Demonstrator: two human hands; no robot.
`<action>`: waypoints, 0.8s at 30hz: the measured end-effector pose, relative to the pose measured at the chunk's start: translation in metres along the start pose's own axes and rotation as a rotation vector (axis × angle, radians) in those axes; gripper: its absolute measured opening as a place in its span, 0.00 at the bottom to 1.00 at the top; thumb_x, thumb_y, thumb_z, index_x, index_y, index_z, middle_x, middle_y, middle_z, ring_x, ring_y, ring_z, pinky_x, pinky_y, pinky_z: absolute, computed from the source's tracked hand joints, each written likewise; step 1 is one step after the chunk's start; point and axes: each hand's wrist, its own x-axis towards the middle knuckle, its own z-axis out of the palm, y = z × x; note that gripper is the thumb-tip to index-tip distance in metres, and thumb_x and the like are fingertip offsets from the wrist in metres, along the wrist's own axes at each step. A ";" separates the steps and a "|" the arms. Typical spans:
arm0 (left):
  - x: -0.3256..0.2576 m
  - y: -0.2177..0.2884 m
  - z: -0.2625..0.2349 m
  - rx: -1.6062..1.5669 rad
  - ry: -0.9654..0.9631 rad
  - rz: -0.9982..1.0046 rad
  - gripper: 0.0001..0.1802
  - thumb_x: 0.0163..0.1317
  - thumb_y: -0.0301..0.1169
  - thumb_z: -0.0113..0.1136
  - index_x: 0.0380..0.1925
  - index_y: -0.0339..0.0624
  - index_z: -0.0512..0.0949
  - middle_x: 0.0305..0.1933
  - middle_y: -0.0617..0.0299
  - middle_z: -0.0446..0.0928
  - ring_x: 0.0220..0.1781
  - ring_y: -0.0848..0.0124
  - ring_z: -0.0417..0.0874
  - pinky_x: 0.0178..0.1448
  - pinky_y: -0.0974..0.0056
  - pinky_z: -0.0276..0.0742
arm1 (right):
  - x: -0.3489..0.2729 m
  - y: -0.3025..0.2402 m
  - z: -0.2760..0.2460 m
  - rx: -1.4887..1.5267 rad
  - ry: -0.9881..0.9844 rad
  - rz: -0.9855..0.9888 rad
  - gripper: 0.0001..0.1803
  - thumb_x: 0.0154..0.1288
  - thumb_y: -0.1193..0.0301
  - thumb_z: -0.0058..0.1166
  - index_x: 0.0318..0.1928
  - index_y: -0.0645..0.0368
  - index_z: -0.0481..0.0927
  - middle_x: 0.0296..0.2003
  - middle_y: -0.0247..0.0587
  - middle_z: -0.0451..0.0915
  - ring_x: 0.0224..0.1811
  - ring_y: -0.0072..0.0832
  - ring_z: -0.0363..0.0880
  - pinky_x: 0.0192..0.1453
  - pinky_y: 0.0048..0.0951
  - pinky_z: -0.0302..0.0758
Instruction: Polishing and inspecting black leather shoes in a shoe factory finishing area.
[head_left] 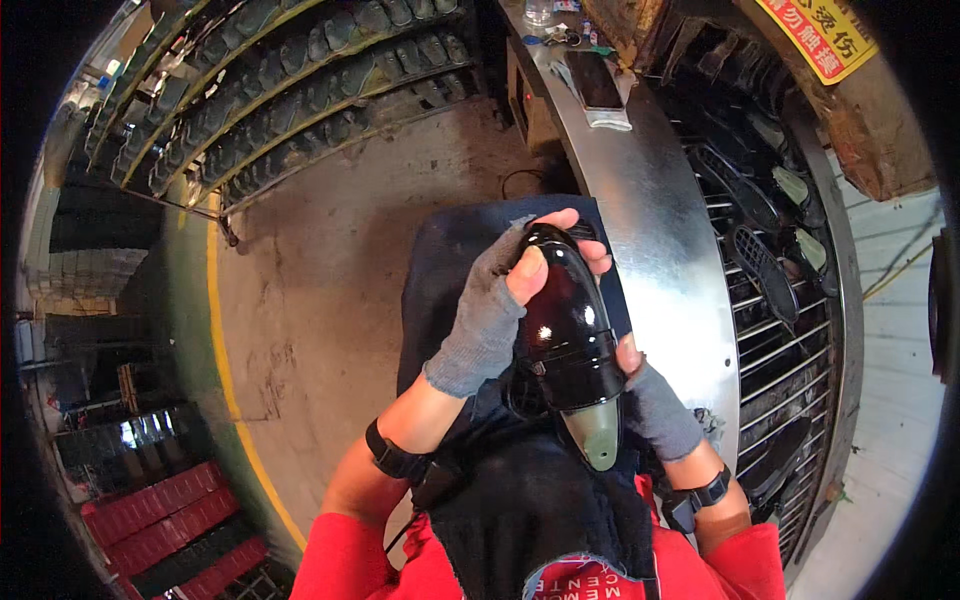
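Note:
A glossy black shoe [570, 310] is held over my lap, its toe pointing away from me. A grey-green shoe last [597, 435] sticks out of its opening at the near end. My left hand [500, 285], in a grey fingerless glove, is closed round the toe, thumb on top and fingertips showing past the far side. On the right, my right hand [655, 400], gloved alike, grips the shoe near the heel; its thumb rests against the side and its other fingers are hidden. Dark fabric [540, 490] covers my lap beneath.
A metal counter [660, 230] runs along my right, with a phone-like dark slab [594, 80] at its far end. Beyond it, black soles [765, 270] lie on a barred rack [785, 370]. Shelves of shoe-shaped pieces [300, 90] stand far left. A warning sign [820, 35] hangs upper right.

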 end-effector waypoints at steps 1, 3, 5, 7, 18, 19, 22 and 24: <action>0.003 -0.002 0.000 0.024 -0.058 0.034 0.44 0.74 0.62 0.56 0.73 0.34 0.67 0.63 0.43 0.81 0.64 0.56 0.84 0.67 0.53 0.84 | -0.001 -0.004 0.008 -0.008 0.010 -0.004 0.46 0.73 0.37 0.56 0.70 0.68 0.74 0.62 0.50 0.83 0.61 0.36 0.85 0.66 0.37 0.83; 0.012 -0.002 -0.014 -0.166 -0.022 -0.138 0.41 0.79 0.61 0.46 0.72 0.34 0.71 0.65 0.50 0.82 0.67 0.61 0.82 0.74 0.58 0.76 | -0.002 -0.013 0.022 0.005 0.011 0.000 0.43 0.73 0.38 0.56 0.67 0.67 0.76 0.59 0.50 0.85 0.56 0.35 0.87 0.62 0.35 0.84; 0.031 -0.039 -0.061 0.554 0.132 0.201 0.37 0.79 0.56 0.52 0.72 0.34 0.72 0.66 0.51 0.82 0.69 0.62 0.80 0.77 0.58 0.72 | -0.002 -0.010 0.026 -0.002 0.018 -0.029 0.42 0.73 0.39 0.57 0.66 0.67 0.78 0.56 0.49 0.86 0.53 0.35 0.88 0.61 0.35 0.85; 0.042 -0.040 -0.054 0.614 0.097 0.128 0.33 0.77 0.52 0.55 0.69 0.35 0.74 0.64 0.51 0.82 0.67 0.64 0.80 0.75 0.60 0.73 | -0.005 -0.011 0.017 0.145 0.057 -0.027 0.40 0.73 0.41 0.57 0.66 0.66 0.78 0.55 0.48 0.87 0.52 0.35 0.88 0.60 0.35 0.85; 0.036 0.024 -0.041 0.007 0.028 -0.030 0.34 0.74 0.47 0.53 0.72 0.35 0.70 0.65 0.47 0.81 0.62 0.64 0.84 0.70 0.60 0.79 | 0.008 -0.008 0.021 0.206 -0.007 -0.027 0.53 0.74 0.29 0.38 0.73 0.68 0.68 0.58 0.62 0.83 0.54 0.50 0.88 0.64 0.51 0.85; 0.033 0.029 -0.036 0.013 -0.051 0.065 0.39 0.74 0.56 0.55 0.72 0.36 0.69 0.66 0.42 0.80 0.60 0.60 0.86 0.68 0.57 0.82 | 0.013 -0.008 0.028 0.268 -0.052 -0.031 0.43 0.81 0.37 0.40 0.71 0.66 0.72 0.57 0.54 0.85 0.53 0.41 0.90 0.60 0.44 0.88; 0.024 0.039 -0.040 0.009 -0.064 0.002 0.40 0.79 0.60 0.45 0.76 0.39 0.65 0.67 0.44 0.80 0.59 0.62 0.86 0.64 0.58 0.85 | 0.028 0.006 0.032 0.058 0.057 -0.068 0.42 0.81 0.37 0.41 0.71 0.64 0.73 0.59 0.50 0.84 0.55 0.37 0.89 0.61 0.42 0.87; 0.020 0.040 -0.035 0.060 -0.111 -0.015 0.40 0.81 0.62 0.37 0.76 0.40 0.66 0.66 0.46 0.80 0.59 0.64 0.86 0.63 0.60 0.85 | 0.032 0.015 0.020 0.009 0.042 -0.065 0.40 0.81 0.38 0.43 0.70 0.63 0.73 0.61 0.46 0.83 0.57 0.33 0.87 0.64 0.39 0.85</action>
